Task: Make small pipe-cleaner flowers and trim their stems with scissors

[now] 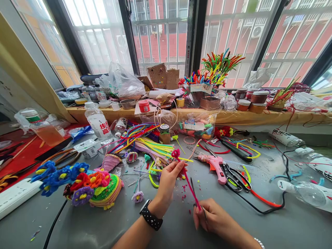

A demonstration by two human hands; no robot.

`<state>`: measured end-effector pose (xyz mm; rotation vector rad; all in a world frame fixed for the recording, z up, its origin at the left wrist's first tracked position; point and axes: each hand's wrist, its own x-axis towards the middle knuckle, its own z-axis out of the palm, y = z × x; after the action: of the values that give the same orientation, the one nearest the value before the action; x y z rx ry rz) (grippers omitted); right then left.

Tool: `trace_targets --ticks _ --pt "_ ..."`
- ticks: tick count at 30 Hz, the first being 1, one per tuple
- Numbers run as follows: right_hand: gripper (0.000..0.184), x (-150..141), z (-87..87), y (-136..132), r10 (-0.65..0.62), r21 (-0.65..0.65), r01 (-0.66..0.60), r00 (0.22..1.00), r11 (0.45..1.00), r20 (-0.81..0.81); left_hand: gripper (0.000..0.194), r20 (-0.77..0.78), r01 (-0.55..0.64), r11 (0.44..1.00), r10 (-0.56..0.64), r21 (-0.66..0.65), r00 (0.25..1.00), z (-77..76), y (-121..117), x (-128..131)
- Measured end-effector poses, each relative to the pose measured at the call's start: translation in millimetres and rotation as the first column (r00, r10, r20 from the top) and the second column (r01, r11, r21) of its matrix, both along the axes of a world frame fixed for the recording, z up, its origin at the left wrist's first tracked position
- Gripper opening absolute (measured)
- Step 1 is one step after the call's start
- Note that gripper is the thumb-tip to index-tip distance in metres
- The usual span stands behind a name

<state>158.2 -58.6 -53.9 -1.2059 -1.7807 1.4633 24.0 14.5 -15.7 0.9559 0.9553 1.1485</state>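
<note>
Left of the glue gun (216, 164), my left hand (167, 180) is pinching a pink pipe cleaner (190, 185) near its curled top; nearer me, my right hand (215, 216) is gripping small scissors and its lower end. Blades are lying close; slipping fingers could cause a nick.

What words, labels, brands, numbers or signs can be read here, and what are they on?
"高", in red, on the upright bottle; its other characters are unclear.
Too small or blurred to read: the windowsill card, bag label, white tub, lying bottle, and all other print.
</note>
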Motion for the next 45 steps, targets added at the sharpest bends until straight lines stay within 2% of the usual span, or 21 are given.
trace_targets --ticks 2,7,11,14,21,25,30,38,45 --pt "0.071 1.8 5.6 -1.6 0.062 0.029 -0.062 0.998 0.998 -0.016 0.022 0.006 0.012 1.0 -0.012 0.001 1.0 0.2 -0.5 0.6" --pt "0.071 9.7 20.0 -3.5 0.175 0.086 -0.179 0.983 0.98 0.058 0.022 0.014 0.014 1.0 -0.014 0.005 1.0 1.6 -0.8 0.3" --pt "0.074 13.1 20.6 -2.4 0.205 0.09 -0.215 0.973 0.972 0.106 0.023 0.032 -0.013 1.0 0.012 0.027 0.999 3.6 -1.4 -0.7" --pt "0.077 11.1 18.9 -2.6 0.204 0.107 -0.216 0.972 0.97 0.113 0.022 -0.001 0.02 0.999 -0.02 0.038 1.0 4.2 -2.7 0.1" --pt "0.074 8.1 20.1 -4.5 0.17 0.126 -0.192 0.971 0.973 0.169 0.023 -0.084 0.165 0.984 -0.159 0.066 0.984 1.5 -5.6 3.4" --pt "0.074 7.4 19.0 -2.6 0.174 0.145 -0.195 0.974 0.97 0.148 0.023 -0.121 0.219 0.972 -0.208 0.088 0.971 0.9 -6.2 4.5" --pt "0.074 5.0 14.4 -2.1 0.151 0.153 -0.164 0.984 0.975 0.097 0.025 -0.131 0.208 0.974 -0.195 0.094 0.972 -0.1 -5.4 4.6" --pt "0.075 2.0 11.3 -3.2 0.058 0.064 -0.062 0.997 0.996 0.059 0.026 -0.123 0.16 0.984 -0.149 0.083 0.981 -1.5 -4.2 1.8" --pt "0.069 1.2 5.8 -2.1 -0.004 0.054 0.002 0.999 0.999 0.032 0.025 -0.092 0.124 0.991 -0.119 0.054 0.989 -0.5 -2.4 1.2"
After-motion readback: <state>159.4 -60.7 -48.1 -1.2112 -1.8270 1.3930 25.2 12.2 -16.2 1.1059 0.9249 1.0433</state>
